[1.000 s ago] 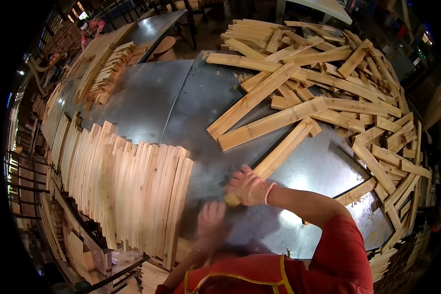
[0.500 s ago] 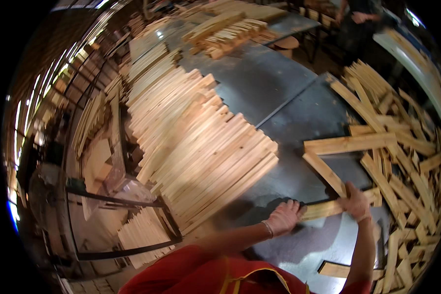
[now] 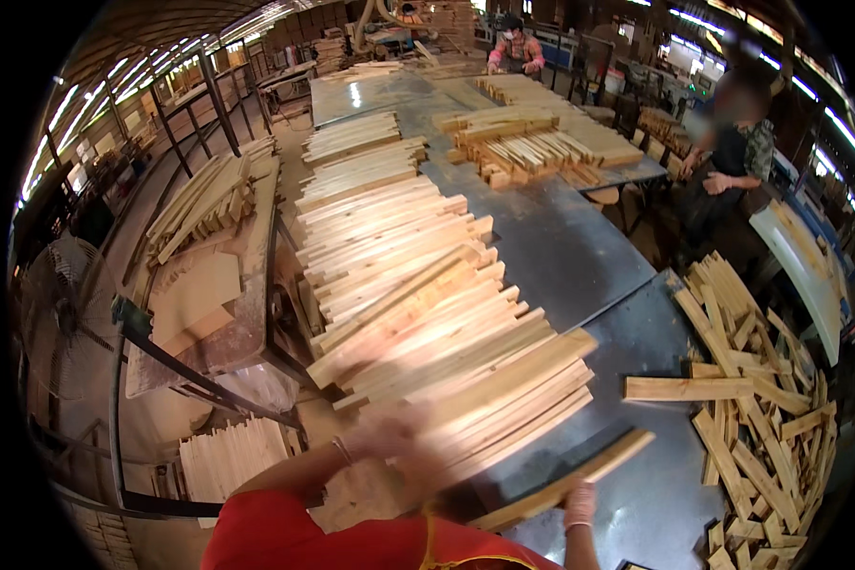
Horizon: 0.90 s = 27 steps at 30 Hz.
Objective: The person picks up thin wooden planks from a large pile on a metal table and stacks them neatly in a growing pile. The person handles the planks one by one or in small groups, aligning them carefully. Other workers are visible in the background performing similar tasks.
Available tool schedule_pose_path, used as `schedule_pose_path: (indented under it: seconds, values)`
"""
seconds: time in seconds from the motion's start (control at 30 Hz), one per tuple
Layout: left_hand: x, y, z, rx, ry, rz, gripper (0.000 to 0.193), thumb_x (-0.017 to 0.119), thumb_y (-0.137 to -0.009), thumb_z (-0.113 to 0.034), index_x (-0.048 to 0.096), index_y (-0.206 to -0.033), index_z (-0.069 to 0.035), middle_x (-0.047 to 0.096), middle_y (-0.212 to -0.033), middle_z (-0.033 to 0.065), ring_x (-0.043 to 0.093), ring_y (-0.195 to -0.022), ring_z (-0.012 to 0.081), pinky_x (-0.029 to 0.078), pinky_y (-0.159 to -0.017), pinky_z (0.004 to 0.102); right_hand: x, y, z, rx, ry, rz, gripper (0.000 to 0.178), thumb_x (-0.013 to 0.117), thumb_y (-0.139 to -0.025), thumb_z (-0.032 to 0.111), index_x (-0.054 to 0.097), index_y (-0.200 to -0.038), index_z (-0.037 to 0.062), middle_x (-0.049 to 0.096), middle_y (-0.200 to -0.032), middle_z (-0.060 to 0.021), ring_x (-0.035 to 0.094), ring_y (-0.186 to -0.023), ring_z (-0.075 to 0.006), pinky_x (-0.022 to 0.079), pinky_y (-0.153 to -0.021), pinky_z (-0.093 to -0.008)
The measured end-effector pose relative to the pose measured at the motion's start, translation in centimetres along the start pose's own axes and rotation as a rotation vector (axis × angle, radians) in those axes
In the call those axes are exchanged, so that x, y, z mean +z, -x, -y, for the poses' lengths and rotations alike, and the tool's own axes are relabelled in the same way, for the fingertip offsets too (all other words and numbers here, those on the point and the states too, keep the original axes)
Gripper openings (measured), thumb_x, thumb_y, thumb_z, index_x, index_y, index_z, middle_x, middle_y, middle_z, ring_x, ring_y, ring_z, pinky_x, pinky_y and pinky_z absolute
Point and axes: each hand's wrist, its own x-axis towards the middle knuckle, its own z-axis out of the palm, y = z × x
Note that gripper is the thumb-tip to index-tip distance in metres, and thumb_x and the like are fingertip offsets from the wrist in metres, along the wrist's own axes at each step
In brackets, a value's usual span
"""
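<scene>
My right hand [image 3: 579, 503] is closed around a long wooden strip [image 3: 610, 460], which is held at a slant above the dark metal tabletop near my body. My left hand [image 3: 387, 434] is at the near left end of a wide row of pale wooden strips [image 3: 418, 275] laid side by side. Motion smears its fingers, so their grip is unclear. Beside that hand, a longer board [image 3: 518, 378] lies across the top of the row's near end. Another loose board [image 3: 399, 309] rests slantwise over the middle of the row.
A heap of loose wooden pieces [image 3: 760, 427] covers the right side, with one board [image 3: 684, 389] jutting onto the metal tabletop [image 3: 551, 247]. Stacked strips [image 3: 541, 147] stand farther back. Left are a wooden bench [image 3: 199, 313] and metal frame [image 3: 209, 380]. Two people [image 3: 731, 171] [image 3: 516, 52] stand beyond.
My view has tilted upward. My left hand has left the strip at the right and swung left to the row. My right hand has come nearer my body, gripping a strip.
</scene>
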Motion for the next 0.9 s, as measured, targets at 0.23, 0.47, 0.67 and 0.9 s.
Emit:
schedule_pose_path:
  seconds: [0.23, 0.47, 0.67, 0.9]
  values:
    - [-5.2, 0.6, 14.4, -0.018, -0.564, -0.403, 0.074, 0.073, -0.090, -0.059, 0.057, -0.147, -0.015, 0.066, -0.126, 0.0143, 0.062, -0.116, 0.0348, 0.049, -0.098, 0.0481, 16.0, 4.3, 3.1, -0.178, 0.383, 0.298, 0.086, 0.080, -0.095, 0.052, 0.041, -0.157, 0.0075, 0.071, -0.129, -0.0208, 0.070, -0.113, -0.0312, 0.057, -0.098, -0.0429]
    - [-8.8, -7.8, 15.3, -0.442, -0.106, -0.280, 0.130, 0.086, -0.069, -0.071, 0.031, -0.173, -0.014, 0.040, -0.171, 0.0213, 0.040, -0.156, 0.0411, 0.039, -0.123, 0.0509, 14.6, 2.4, 2.3, -0.079, 0.448, 0.306, 0.065, 0.084, -0.095, 0.040, 0.051, -0.142, 0.0095, 0.071, -0.104, -0.0084, 0.062, -0.072, -0.0147, 0.051, -0.058, -0.0345]
    - [-8.6, -6.5, 11.2, -0.452, -0.198, -0.259, 0.124, 0.088, -0.074, -0.062, 0.029, -0.174, -0.017, 0.047, -0.165, 0.0239, 0.051, -0.148, 0.0415, 0.046, -0.120, 0.0449, 14.5, 1.1, 0.4, -0.170, 0.439, 0.300, 0.075, 0.085, -0.093, 0.047, 0.050, -0.145, 0.0070, 0.072, -0.110, -0.0106, 0.067, -0.081, -0.0185, 0.056, -0.064, -0.0364]
    - [-10.1, -6.0, 11.2, -0.307, 0.031, -0.442, 0.062, 0.080, -0.076, -0.046, 0.076, -0.121, -0.004, 0.079, -0.115, 0.0249, 0.075, -0.107, 0.0434, 0.060, -0.093, 0.0472, 14.2, 3.7, 3.7, -0.187, 0.500, 0.373, 0.083, 0.083, -0.095, 0.047, 0.045, -0.153, 0.0029, 0.069, -0.116, -0.0122, 0.067, -0.092, -0.0216, 0.056, -0.072, -0.0371]
